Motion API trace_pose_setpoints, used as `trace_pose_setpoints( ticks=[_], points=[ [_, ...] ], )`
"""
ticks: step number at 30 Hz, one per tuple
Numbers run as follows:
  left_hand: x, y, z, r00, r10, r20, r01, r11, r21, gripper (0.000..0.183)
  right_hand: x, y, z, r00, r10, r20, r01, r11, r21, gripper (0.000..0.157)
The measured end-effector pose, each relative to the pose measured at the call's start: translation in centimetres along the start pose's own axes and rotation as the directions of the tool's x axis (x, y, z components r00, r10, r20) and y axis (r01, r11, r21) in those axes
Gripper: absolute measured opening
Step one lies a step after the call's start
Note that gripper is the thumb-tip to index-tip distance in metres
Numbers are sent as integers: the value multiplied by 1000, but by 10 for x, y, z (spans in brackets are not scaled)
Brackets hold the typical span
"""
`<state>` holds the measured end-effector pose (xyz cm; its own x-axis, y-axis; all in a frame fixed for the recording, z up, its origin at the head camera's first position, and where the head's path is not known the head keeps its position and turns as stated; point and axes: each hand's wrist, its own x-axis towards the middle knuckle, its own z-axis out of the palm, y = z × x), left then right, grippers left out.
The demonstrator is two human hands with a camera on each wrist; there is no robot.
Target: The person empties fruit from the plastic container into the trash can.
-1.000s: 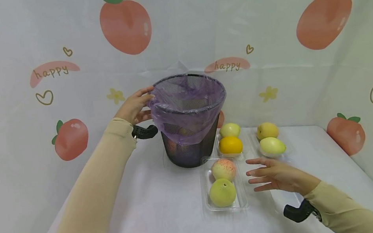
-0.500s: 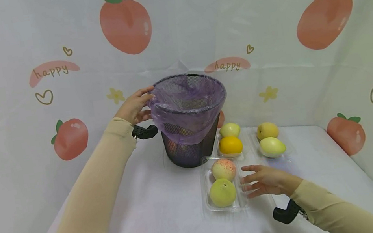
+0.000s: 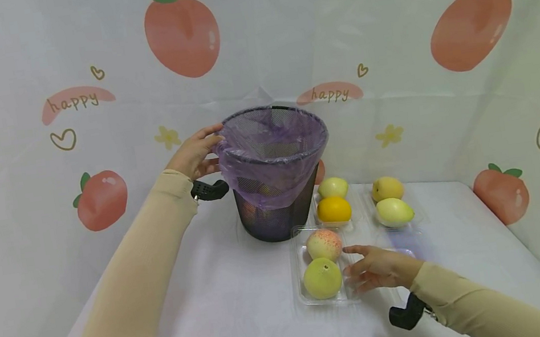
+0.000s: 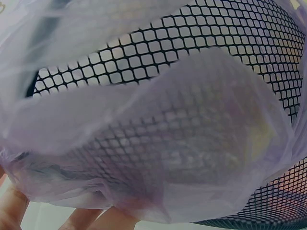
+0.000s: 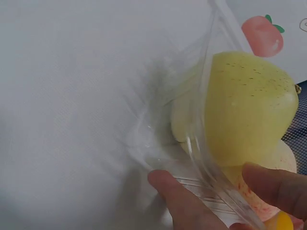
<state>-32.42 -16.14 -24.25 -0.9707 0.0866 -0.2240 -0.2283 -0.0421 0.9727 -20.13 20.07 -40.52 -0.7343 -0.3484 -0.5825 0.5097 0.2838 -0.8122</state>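
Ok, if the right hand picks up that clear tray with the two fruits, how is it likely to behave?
The clear tray looks thin-walled, so it may flex when pinched. Its shiny surface suggests it could slip in the right hand. The yellow-green fruit and speckled peach in it are rounded, so they might roll if it tilts.

Hands: two, left hand and right hand. Sleeves: two. Black wrist devices: two. Mesh bin: one. Purple liner: one. Fruit-bearing clear trays: three, two fruits each, six altogether. Among these, peach-toned fruit: one. Round green fruit: one. Orange-yellow fruit: one. Round yellow fruit: one. Pale yellow-green fruits: two. Coloured shapes behind mesh: count unclear. Printed "happy" labels: three. Printed hearts: four. Printed flowers: two.
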Motion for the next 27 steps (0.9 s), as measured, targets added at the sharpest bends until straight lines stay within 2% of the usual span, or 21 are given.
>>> trace_pose_setpoints(
  ticks=[12,27],
  points=[
    [1,0,-1,1000,1,7,-1,1000,-8,49,3,2,3,1000,18,-24,-17,999,46,78],
    [-4,-1,-1,999,30,27,-30,1000,-3,47,-6,-1,0,998,-39,48,35,997,75,89]
  ],
)
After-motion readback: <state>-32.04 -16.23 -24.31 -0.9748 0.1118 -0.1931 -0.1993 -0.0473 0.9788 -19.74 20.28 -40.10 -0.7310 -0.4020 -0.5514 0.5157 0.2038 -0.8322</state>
